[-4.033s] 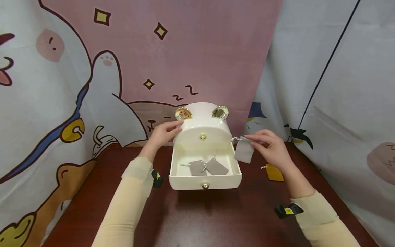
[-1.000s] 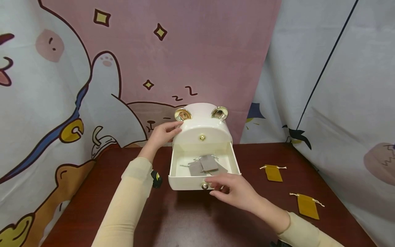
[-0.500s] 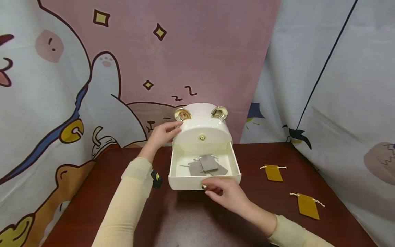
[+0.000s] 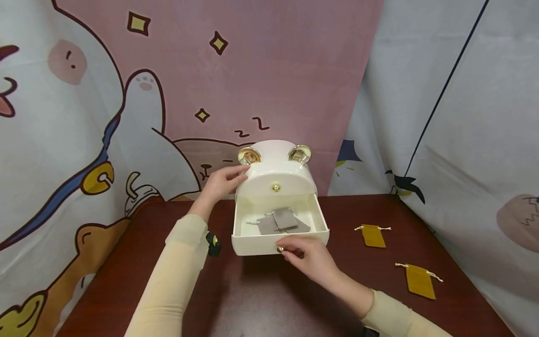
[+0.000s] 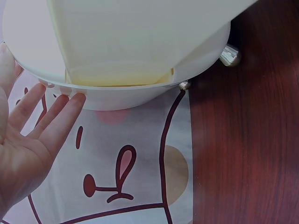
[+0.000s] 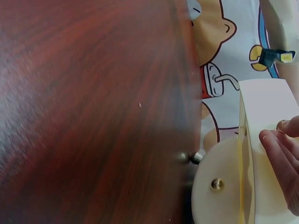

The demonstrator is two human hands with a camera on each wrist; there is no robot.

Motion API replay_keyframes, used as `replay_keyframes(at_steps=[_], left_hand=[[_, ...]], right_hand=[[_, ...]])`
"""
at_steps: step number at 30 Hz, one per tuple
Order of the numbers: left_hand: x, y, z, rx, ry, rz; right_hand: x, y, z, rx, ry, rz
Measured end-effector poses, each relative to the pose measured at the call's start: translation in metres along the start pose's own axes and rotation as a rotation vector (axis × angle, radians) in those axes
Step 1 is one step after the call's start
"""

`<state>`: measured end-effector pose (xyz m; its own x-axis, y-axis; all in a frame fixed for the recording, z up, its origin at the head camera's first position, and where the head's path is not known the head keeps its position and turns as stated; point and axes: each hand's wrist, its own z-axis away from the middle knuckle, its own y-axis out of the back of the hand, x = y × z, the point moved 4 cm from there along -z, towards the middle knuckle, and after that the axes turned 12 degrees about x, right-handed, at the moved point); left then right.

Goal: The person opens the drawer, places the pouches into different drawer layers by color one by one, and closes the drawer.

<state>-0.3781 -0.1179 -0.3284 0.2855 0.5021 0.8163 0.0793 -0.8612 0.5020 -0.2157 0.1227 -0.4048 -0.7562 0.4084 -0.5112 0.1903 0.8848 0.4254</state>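
Note:
A cream storage box [image 4: 275, 157] with shiny gold ears stands on the table, its lower drawer [image 4: 252, 245] pulled out towards me. Inside the drawer, several grey drawstring pouches [image 4: 285, 218] overlap in a loose pile. My right hand [image 4: 311, 257] pinches the drawer knob [image 4: 280, 249] between thumb and fingers. The left hand [image 4: 221, 184] touches the box's left side near the ear. In the left wrist view, the extended fingers [image 5: 60, 119] meet the box's edge with their tips.
Two mustard drawstring pouches lie on the right of the dark wooden table [image 4: 168, 281]: one farther pouch [image 4: 373, 236] and one nearer pouch [image 4: 420, 282]. A second gold knob [image 4: 275, 187] sits on the box's upper front. Cartoon-printed cloth [image 4: 273, 70] hangs behind.
A third grey pouch, earlier in my right hand, now lies in the drawer. That hand has moved to the knob and gripped it; the drawer has slid slightly inward. The left hand stays put.

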Motion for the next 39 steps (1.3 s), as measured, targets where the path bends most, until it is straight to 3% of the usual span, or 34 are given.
replay_keyframes(at_steps=[19, 27, 39], left_hand=[[0.005, 0.0, 0.001, -0.009, -0.024, 0.015], [0.005, 0.002, 0.003, -0.003, -0.023, 0.002], [0.004, 0.001, 0.003, -0.013, -0.016, 0.021]], right_hand=[[0.043, -0.009, -0.038, 0.041, -0.041, 0.112], [0.06, -0.015, -0.051, 0.012, -0.102, 0.131], [0.078, -0.022, -0.062, 0.048, -0.175, 0.154]])
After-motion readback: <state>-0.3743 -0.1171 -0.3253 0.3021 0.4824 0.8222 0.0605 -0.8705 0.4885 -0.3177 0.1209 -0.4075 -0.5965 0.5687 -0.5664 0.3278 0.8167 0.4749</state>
